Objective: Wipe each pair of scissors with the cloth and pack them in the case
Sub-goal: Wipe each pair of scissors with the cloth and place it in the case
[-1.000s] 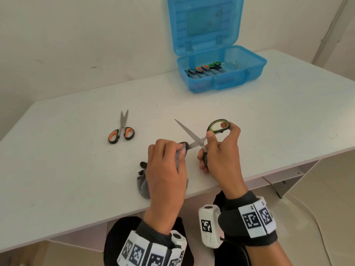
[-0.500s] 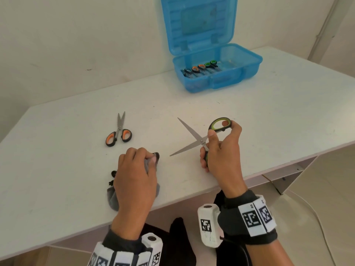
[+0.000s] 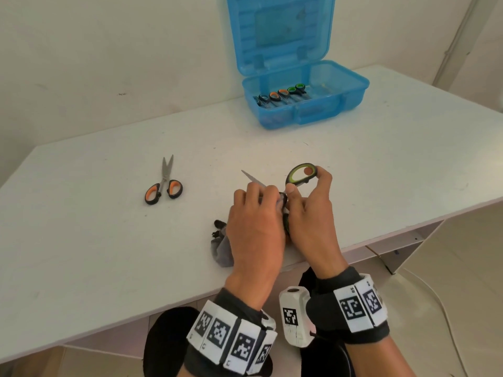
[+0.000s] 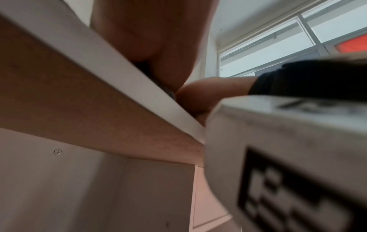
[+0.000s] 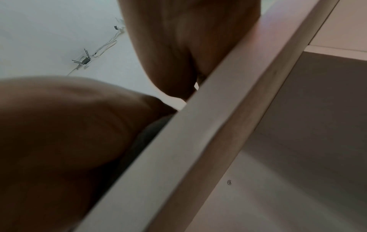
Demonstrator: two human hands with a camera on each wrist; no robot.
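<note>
In the head view my right hand (image 3: 310, 208) grips the green-handled scissors (image 3: 300, 174) by their handles, blades spread apart. One blade tip (image 3: 249, 177) sticks out past my left hand. My left hand (image 3: 258, 210) pinches the grey cloth (image 3: 221, 248) around the other blade, close to the pivot; that blade is hidden. The rest of the cloth trails on the table below my left palm. An orange-handled pair of scissors (image 3: 163, 183) lies on the table to the left. The open blue case (image 3: 304, 96) stands at the back with several scissors (image 3: 283, 95) in its left half.
The white table (image 3: 381, 164) ends close under my wrists; both wrist views look up along its front edge (image 4: 119, 75) from below. A wall stands behind the case. The right half of the case shows bare blue floor.
My left hand with the cloth has moved right from the table, back onto the lower blade near the pivot. The right hand keeps its hold on the handles.
</note>
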